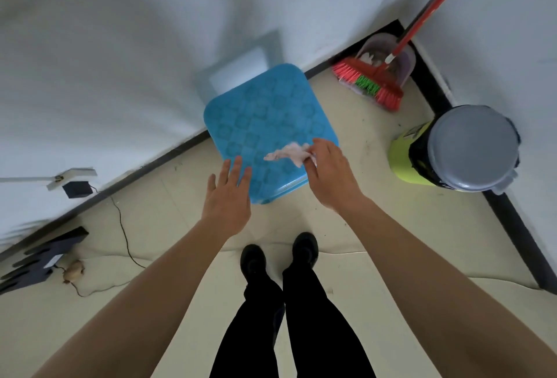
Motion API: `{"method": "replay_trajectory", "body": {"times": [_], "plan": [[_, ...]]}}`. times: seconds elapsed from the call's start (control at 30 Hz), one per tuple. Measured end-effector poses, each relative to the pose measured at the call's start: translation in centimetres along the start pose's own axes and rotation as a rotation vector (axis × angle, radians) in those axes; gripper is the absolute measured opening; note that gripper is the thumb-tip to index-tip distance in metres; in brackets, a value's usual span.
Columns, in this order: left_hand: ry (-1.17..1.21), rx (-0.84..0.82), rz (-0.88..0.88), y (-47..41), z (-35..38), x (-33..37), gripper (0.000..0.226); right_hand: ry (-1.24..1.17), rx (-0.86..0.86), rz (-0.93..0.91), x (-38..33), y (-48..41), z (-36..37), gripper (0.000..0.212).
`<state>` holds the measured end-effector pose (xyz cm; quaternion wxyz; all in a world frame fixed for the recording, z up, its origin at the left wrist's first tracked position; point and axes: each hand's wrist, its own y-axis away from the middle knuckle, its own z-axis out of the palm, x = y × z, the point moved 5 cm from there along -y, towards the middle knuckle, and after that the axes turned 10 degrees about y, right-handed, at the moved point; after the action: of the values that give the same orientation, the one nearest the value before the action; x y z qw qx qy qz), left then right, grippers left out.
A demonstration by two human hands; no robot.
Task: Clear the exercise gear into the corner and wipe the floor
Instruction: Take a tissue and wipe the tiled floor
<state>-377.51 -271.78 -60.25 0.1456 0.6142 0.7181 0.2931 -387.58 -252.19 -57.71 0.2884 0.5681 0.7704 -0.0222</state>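
Observation:
A blue plastic stool with a patterned square seat stands against the white wall ahead of my feet. My right hand is over its near right corner, fingers pinched on a small pale pink rag that hangs above the seat. My left hand hovers at the stool's near left edge, palm down and fingers spread, holding nothing. Cream floor tiles lie around the stool.
A red broom and a clear dustpan lean in the far right corner. A grey-lidded bin on a yellow-green base stands by the right wall. At left lie a black cable, a black rack and a small tan object.

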Motion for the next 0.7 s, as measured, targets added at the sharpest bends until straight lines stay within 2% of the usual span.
{"method": "replay_trajectory", "body": {"times": [0.07, 0.17, 0.4, 0.57, 0.7], "plan": [[0.029, 0.126, 0.033, 1.9, -4.0, 1.3, 0.061, -0.195, 0.047, 0.115, -1.2, 1.8, -4.7, 0.018], [0.013, 0.282, 0.147, 5.1, -10.6, 3.9, 0.06, -0.302, 0.124, 0.196, -2.4, 4.8, -11.3, 0.01], [0.002, 0.562, 0.458, 13.8, -26.9, 12.4, 0.06, -0.607, 0.472, 0.466, -2.9, 14.5, -25.3, 0.009], [0.058, 0.668, 0.7, 20.9, -32.2, 18.2, 0.06, -0.622, 0.736, 0.593, -3.2, 25.8, -31.3, 0.012], [0.062, 0.648, 0.917, 25.9, -30.3, 23.3, 0.057, -0.669, 0.933, 0.698, -2.3, 37.4, -31.4, 0.012]]}}
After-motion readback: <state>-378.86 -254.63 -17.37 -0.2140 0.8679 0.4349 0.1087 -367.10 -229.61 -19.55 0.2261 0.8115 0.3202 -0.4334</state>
